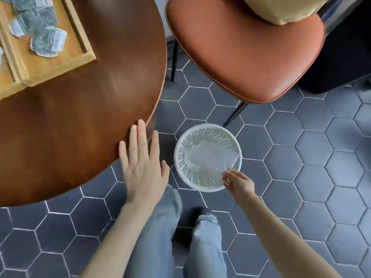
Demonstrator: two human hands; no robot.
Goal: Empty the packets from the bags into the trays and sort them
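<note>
A clear empty plastic bag (208, 157) lies inside a white perforated basket (200, 185) on the floor. My right hand (239, 182) reaches over the basket's near rim, its fingertips pinching the bag's near corner. My left hand (140, 163) rests flat with fingers spread on the edge of the round brown table (80, 117) and holds nothing. At the table's far left stands a wooden tray (84, 43) with several grey-white packets (48, 43) in it. A second wooden tray (8, 85) beside it is cut off by the frame edge.
An orange chair (251, 57) with a yellow cushion (281, 9) stands just beyond the basket, its black legs close to it. The floor has dark hexagonal tiles. My legs in light jeans are below, between the table and the basket.
</note>
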